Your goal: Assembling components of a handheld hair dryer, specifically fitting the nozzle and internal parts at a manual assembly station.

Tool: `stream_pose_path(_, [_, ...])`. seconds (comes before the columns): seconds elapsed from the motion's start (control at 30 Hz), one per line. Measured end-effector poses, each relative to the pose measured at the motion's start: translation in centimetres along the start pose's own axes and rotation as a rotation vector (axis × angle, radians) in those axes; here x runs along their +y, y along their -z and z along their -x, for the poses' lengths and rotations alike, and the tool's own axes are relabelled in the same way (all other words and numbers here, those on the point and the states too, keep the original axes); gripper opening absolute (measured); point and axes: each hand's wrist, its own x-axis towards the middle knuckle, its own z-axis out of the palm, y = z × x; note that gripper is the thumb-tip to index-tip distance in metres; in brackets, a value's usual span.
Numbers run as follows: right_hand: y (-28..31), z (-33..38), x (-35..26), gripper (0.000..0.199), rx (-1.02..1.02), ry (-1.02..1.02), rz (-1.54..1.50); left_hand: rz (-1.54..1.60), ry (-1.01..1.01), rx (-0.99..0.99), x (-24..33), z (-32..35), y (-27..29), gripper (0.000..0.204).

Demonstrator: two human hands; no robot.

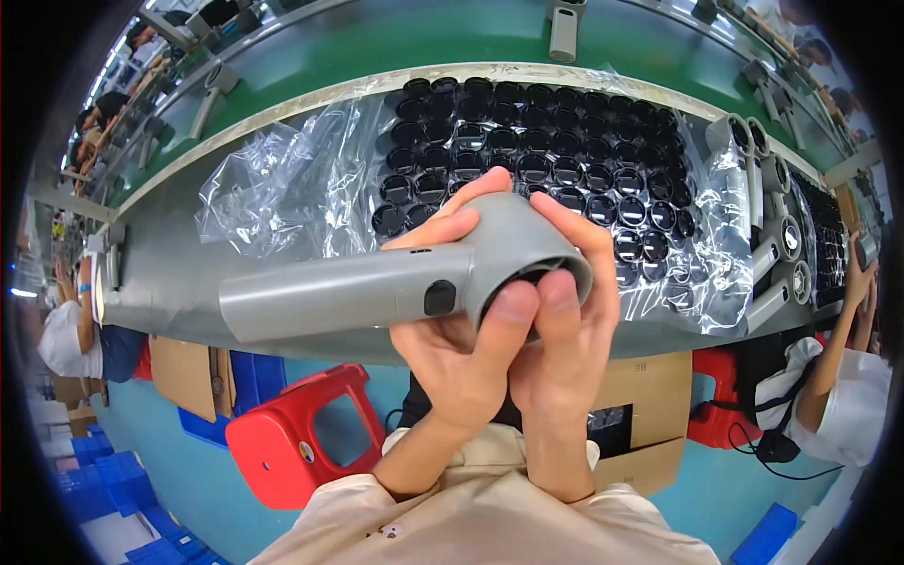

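A grey hair dryer housing [348, 290] is held up between my two hands, its handle pointing left. My left hand [443, 367] wraps the joint of handle and head, with the fingers on the far side. Around the right side of the round head curls my right hand [589, 320]. Both thumbs press side by side at the rim of the head's open end, where something dark shows inside. Beyond my hands, many round black caps [535, 169] lie in rows on clear plastic on the workbench.
Crumpled clear plastic [264, 193] lies on the grey bench [155, 268]. More grey housings [777, 231] stand to the right, near a co-worker's hand [859, 282]. Past the bench runs a green conveyor [405, 47] carrying housings. Below are a red stool [282, 438] and a cardboard box [659, 395].
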Motion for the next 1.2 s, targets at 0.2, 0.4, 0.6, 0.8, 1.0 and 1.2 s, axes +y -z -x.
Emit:
stream_pose_path(0.2, [-0.1,0.6,-1.4,0.087,-0.088,0.120,0.280,0.395,0.263,-0.001,3.6,0.0,0.5,0.068])
stream_pose_path(0.4, [1.6,0.2,-1.1,0.090,-0.193,0.411,0.190,-0.354,0.611,-0.856,8.7,-1.0,6.6,0.044])
stream_pose_path(0.6, [1.4,0.7,-1.4,0.092,-0.243,0.458,0.167,-0.441,-0.360,-0.497,5.9,-1.8,4.5,0.054])
stream_pose_path(0.8, [-0.1,1.7,-1.5,0.086,-0.037,0.244,0.253,-0.023,-0.148,-0.317,2.6,0.2,1.4,0.055])
stream_pose_path(1.0, [-0.3,2.0,-1.9,0.073,-0.056,0.231,0.265,-0.103,-0.282,-0.157,2.2,0.6,0.5,0.042])
stream_pose_path(1.2, [1.0,0.9,-1.3,0.064,-0.073,0.209,0.215,-0.052,-0.028,-0.059,1.3,1.0,-0.3,0.041])
